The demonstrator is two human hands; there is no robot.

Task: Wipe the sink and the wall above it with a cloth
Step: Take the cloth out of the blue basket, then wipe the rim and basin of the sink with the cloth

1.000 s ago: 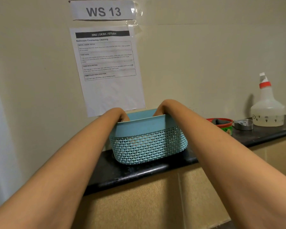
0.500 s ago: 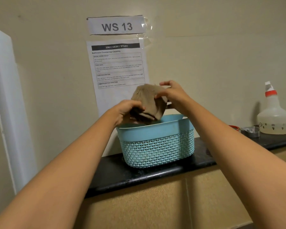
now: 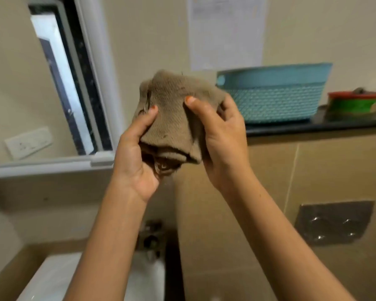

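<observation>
Brown cloth [image 3: 172,118] now clear of the basket [image 3: 276,94]: a second ago both hands were down inside the basket, then they raised the cloth over its rim; it is now held in mid-air to the basket's left, and the view has swung down so that the sink [image 3: 52,276] shows at lower left. Left hand [image 3: 137,157] grips the lower left folds, thumb on the front; right hand [image 3: 221,146] grips the right side, thumb on the front, fingers curled behind. The cloth sits bunched between the two palms, above the tap [image 3: 151,235] and sink, well apart from both. Judged stage: fetching done, wiping not begun; the cloth is probably being gathered into a pad for the sink or the wall [image 3: 52,196] above it
</observation>
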